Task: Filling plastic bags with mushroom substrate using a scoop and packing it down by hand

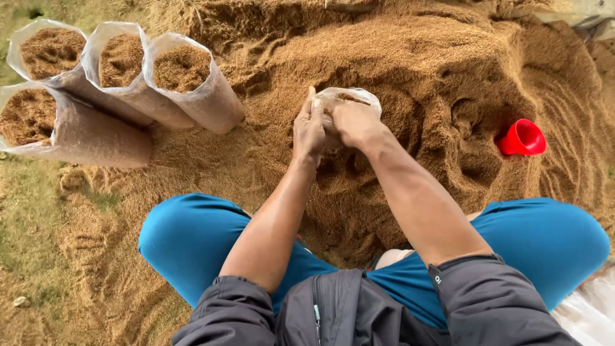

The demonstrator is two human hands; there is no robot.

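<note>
A sawdust heap (397, 70) covers the ground. Both hands, left (309, 130) and right (354, 123), grip a clear bag (349, 98) mid-heap; a red cup (522, 138) lies near its right edge.

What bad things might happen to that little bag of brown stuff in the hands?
The clear bag is held by both the left hand and right hand over the loose sawdust pile; if the grip slips, it may tip and spill. The four filled bags lean on each other with open tops, so a bump might topple them.
</note>
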